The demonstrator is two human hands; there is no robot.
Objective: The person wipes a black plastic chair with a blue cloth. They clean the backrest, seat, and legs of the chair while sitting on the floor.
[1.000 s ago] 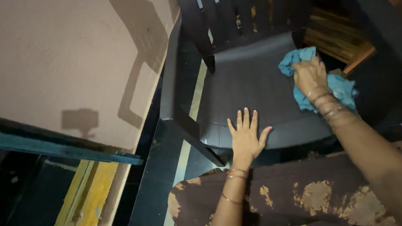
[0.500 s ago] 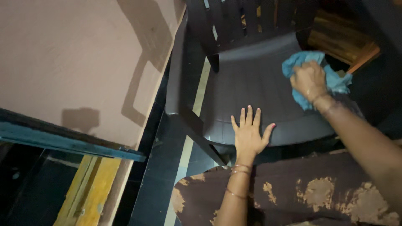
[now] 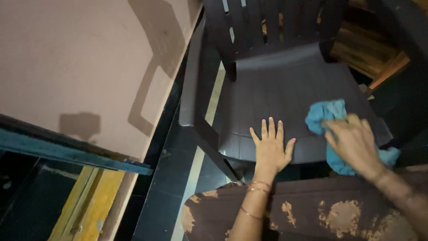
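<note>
The crumpled blue cotton cloth [image 3: 327, 117] lies on the front edge of the dark brown moulded plastic chair [image 3: 276, 89], at about four o'clock on the seat. The right hand [image 3: 354, 145] bunches it, fingers curled closed over it. It looks soft, light and limp, best gathered in a fistful. The left hand [image 3: 272, 149] lies flat at six o'clock, fingers spread open.

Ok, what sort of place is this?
Probably a room in a home: a dark plastic chair on a dark tiled floor, beside a plain pinkish wall, wiped with a blue cloth.
</note>
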